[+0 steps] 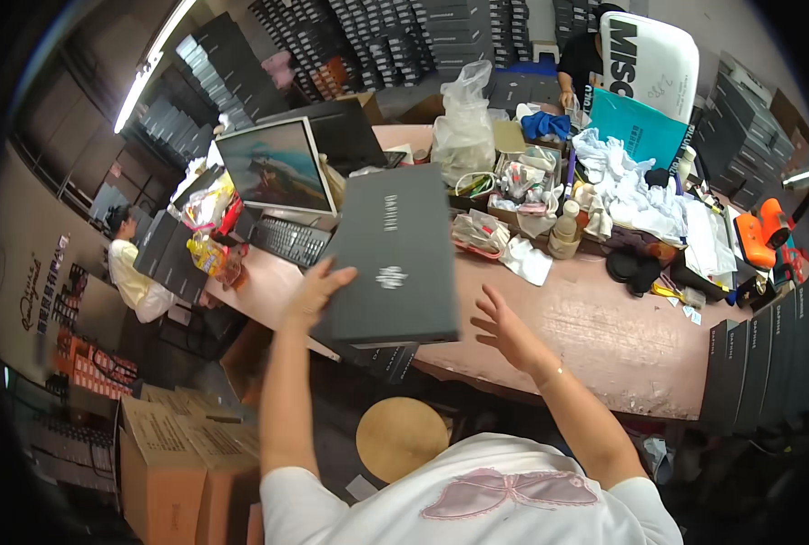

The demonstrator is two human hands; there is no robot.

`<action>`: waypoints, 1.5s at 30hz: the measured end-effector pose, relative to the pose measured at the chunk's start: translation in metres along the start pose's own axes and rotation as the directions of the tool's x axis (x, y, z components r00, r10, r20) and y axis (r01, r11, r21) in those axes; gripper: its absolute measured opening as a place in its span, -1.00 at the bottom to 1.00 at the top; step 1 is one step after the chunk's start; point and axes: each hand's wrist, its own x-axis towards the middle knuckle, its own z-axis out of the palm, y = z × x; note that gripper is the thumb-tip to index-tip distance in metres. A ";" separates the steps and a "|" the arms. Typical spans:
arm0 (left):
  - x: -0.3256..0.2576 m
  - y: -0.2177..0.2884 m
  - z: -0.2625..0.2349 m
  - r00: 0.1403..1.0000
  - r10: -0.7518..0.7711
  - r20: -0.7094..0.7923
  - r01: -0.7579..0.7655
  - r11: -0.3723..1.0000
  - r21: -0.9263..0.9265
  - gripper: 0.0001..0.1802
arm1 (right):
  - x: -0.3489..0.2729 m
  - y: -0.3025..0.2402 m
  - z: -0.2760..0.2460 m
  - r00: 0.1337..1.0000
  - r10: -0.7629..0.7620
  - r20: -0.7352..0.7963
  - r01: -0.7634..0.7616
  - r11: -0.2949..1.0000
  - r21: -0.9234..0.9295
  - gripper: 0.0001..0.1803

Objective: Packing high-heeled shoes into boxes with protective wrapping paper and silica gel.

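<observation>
A dark grey shoebox [395,259] with pale lettering is held above the near edge of the pinkish table [595,336]. My left hand [318,289] grips its left side, the thumb on top and the other fingers mostly hidden. To the right of the box, my right hand [506,334] is open with its fingers spread, apart from the box and holding nothing. Part of another dark box [394,362] shows below the held one.
A monitor [276,168] and a keyboard [291,239] stand at the left. Cloths [618,186], a bottle [564,232] and a plastic bag [465,127] crowd the back. Shoeboxes [763,359] stand at right, a round stool [403,439] and cartons [164,463] below. Two people are farther off.
</observation>
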 end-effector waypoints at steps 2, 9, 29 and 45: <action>-0.023 -0.011 0.067 0.989 0.149 0.022 -0.148 0.989 -0.028 -0.08 | 0.020 0.039 -0.039 0.990 0.107 -0.093 -0.091 0.982 0.165 -0.26; -0.124 -0.199 0.251 0.999 0.031 0.035 -0.021 0.968 -0.250 -0.34 | -0.160 0.063 -0.180 0.872 0.222 -0.436 -0.159 0.971 0.177 -0.39; -0.326 -0.526 0.252 0.316 -0.817 -0.483 -0.358 0.368 -0.858 -0.63 | -0.172 0.029 -0.270 0.839 0.217 -0.499 -0.518 0.599 -0.611 -0.29; -0.333 -0.495 0.283 0.423 -0.889 -0.177 0.805 0.458 -0.378 -0.66 | -0.181 0.032 -0.268 0.822 0.227 -0.521 -0.504 0.716 -0.483 -0.26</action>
